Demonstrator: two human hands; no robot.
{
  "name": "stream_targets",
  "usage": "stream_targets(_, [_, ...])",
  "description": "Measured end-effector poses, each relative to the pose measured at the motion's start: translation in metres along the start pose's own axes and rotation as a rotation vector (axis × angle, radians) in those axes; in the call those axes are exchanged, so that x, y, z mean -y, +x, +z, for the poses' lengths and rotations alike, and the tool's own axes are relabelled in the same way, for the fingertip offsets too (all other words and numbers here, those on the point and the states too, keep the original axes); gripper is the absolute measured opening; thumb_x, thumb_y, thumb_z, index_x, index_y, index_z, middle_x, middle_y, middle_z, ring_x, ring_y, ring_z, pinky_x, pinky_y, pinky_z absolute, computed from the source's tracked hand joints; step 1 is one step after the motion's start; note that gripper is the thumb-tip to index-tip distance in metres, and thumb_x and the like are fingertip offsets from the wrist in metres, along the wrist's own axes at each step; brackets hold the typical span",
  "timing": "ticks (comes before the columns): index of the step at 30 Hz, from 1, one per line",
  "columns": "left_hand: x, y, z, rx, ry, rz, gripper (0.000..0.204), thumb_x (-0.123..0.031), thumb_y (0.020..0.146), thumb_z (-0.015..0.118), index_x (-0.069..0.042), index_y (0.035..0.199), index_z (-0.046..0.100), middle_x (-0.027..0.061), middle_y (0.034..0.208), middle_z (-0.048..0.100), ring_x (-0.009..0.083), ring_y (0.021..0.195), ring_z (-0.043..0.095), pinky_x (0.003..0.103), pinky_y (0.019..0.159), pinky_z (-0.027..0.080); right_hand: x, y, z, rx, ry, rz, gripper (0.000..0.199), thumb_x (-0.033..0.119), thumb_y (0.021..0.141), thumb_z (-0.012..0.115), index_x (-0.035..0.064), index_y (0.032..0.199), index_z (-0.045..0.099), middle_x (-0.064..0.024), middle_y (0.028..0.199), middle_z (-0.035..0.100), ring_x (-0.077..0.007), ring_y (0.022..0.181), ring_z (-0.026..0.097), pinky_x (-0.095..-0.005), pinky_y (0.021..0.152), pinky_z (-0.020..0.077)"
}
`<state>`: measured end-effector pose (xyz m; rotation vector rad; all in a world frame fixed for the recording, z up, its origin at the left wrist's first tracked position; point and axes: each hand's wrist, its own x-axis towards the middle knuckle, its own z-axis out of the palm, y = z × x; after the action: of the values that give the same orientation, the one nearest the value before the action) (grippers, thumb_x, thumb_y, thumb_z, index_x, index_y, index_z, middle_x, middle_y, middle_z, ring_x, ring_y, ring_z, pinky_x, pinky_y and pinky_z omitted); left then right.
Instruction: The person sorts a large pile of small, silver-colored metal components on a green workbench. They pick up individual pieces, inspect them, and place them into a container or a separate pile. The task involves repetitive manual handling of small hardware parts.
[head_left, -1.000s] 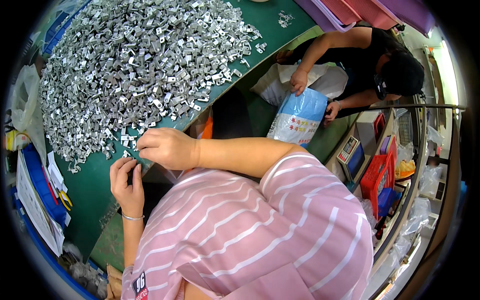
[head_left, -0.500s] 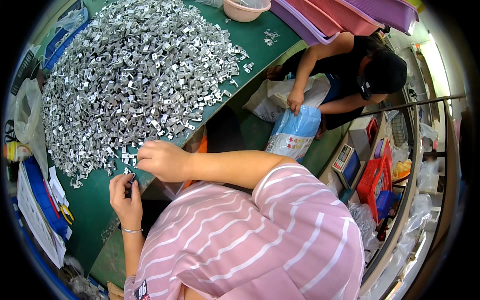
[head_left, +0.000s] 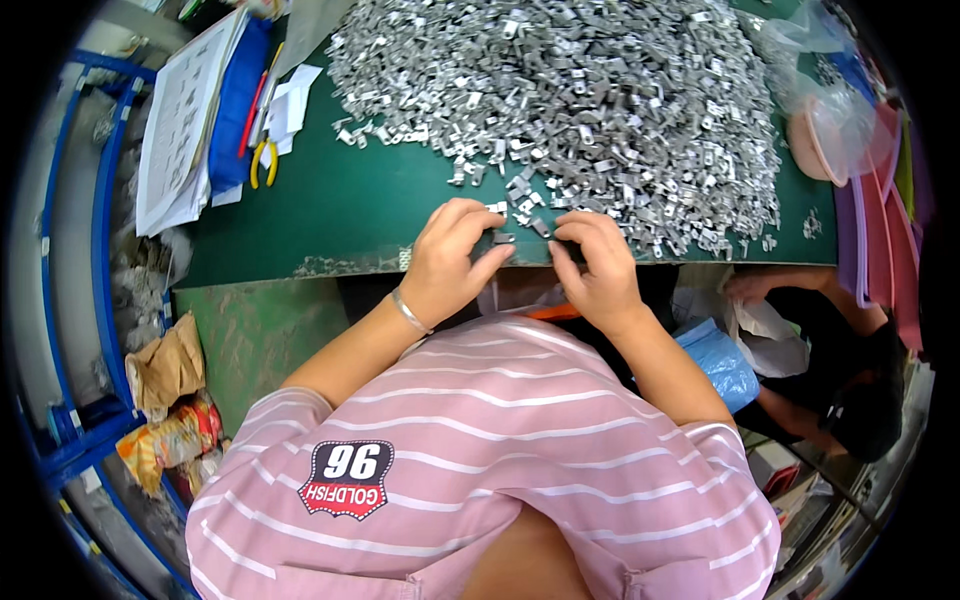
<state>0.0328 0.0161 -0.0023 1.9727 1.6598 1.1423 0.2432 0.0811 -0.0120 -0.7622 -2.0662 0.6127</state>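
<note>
Fig.: my two hands at the near edge of the green counter (head_left: 340, 215), seen from above. My left hand (head_left: 455, 262) has thumb and forefinger pinched on a small dark metal clip (head_left: 504, 238), held just off the counter edge so I can turn it w/o the pile in the way. My right hand (head_left: 598, 265) is curled with fingertips meeting near the counter edge, close to the left; whether its grip holds a piece or is only clenched I cannot tell, since the fingers cover the spot. A few loose clips (head_left: 522, 192) lie just ahead of both hands, probably pulled from the big heap of silver metal clips (head_left: 580, 95) that covers most of the counter's far half; keeping them near means a short reach.

Other items: yellow-handled pliers (head_left: 262, 160) and a stack of papers (head_left: 180, 120) at the counter's left end, well apart from the hands. Pink bowl (head_left: 820, 140) under clear plastic at right. A second person (head_left: 850, 370) crouches low right beside a blue bag (head_left: 722, 362); their hands stay apart from mine.

Hard to read: clip shape details are too small; heap's top is cut off by the frame; my lap area is hidden by my striped shirt (head_left: 480, 460).
</note>
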Motion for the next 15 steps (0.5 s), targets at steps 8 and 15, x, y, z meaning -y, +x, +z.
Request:
stream_targets(8, [0.006,-0.003,-0.001,0.030,-0.008,0.044,0.020,-0.007,0.078,0.082,-0.003,0.093,0.069,0.0107,0.095,0.067,0.0291,0.084,0.064,0.038,0.076,0.052,0.001,0.004,0.012,0.055,0.005,-0.042,0.020,-0.002,0.076,0.076,0.0032,0.092,0.064,-0.0101,0.091,0.068,-0.0305,0.083,0.064,-0.0395,0.074,0.0506])
stream_targets(15, [-0.002,-0.006,0.003,0.011,-0.067,0.120,0.021,-0.006,0.080,0.080,-0.002,0.096,0.069,0.0100,0.097,0.066,0.0284,0.086,0.063,0.037,0.074,0.052,0.002,0.011,0.001,0.099,0.036,-0.122,0.019,0.001,0.080,0.075,0.0003,0.097,0.068,-0.0132,0.090,0.066,-0.0323,0.081,0.063,-0.0405,0.071,0.0513])
